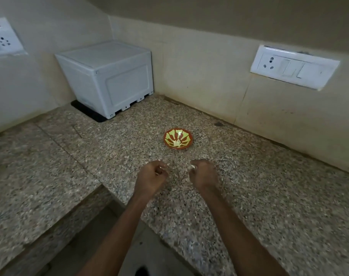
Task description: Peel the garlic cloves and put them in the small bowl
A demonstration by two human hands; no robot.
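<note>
Two bare forearms reaching up from the bottom edge toward the middle of the frame, over a speckled granite counter (269, 196). Left hand (152, 177) curled into a loose fist at centre, fingers folded over something small and pale at the fingertips, most likely a garlic clove (161, 168), though too blurred to be sure. Right hand (203, 174) just to the right, also curled, pinching a small white sliver (193, 166) between thumb and forefinger; whether peel or clove, impossible to tell. Hands near each other but apart, a strip of bare counter between them.

Above the hands, a little beyond the gap between them, the small bowl (178, 138): red-brown rim, yellow-green petal pattern inside, standing upright on the counter. Pale contents at its bottom hard to separate from the painted pattern.

Upper left of centre, a white plastic box (107, 76) pushed into the corner of the tiled walls, standing on a dark mat (86, 112). At right on the wall, a white socket-and-switch plate (293, 66); another switch plate (4, 37) at the far upper left edge. Nothing between hands and bowl but open stone. At lower left, a second, lower stone slab (30, 176).
</note>
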